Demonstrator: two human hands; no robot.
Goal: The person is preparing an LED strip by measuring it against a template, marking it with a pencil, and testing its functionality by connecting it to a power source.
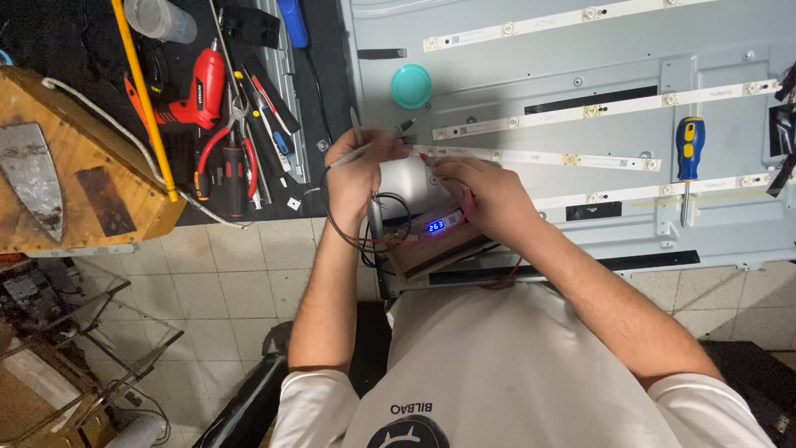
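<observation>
Pinching one thin probe (pixel 358 143), the left hand (pixel 352 178) sits at frame centre; the right hand (pixel 481 192) presses curled fingers onto one of four white LED strips (pixel 539 158). One blue-handled screwdriver (pixel 688 149) lies right, one teal cap (pixel 411 86) above.

Grey metal panel (pixel 580 75) with white light strips (pixel 539 156), a teal cap (pixel 411 86), a blue-handled screwdriver (pixel 689 149).
</observation>
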